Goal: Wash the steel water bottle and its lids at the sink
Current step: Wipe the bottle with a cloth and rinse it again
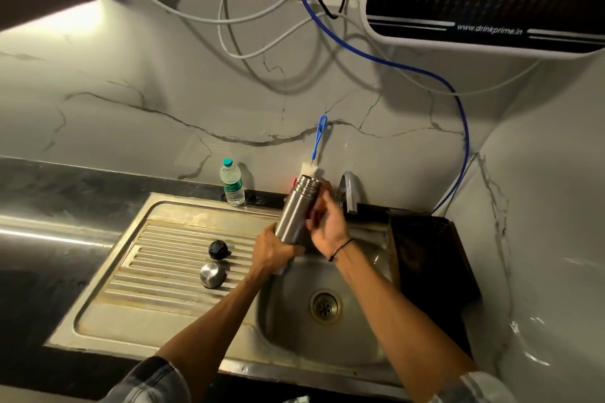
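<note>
Over the sink basin (294,330): left hand (273,250) fingers curled around base of steel bottle (296,209), holding it tilted, mouth pointing up and away. Right hand (327,222) beside bottle's upper body, fingers loosely curled against it; can't tell if it's actually gripping. Steel cap (213,275) and black inner lid (218,249) on the drainboard (157,258), close together, not touching. Bottle brush (316,154), blue handle, bristles in bottle mouth. Behind: plastic water bottle (231,186) upright, tap (347,188) at the wall
</note>
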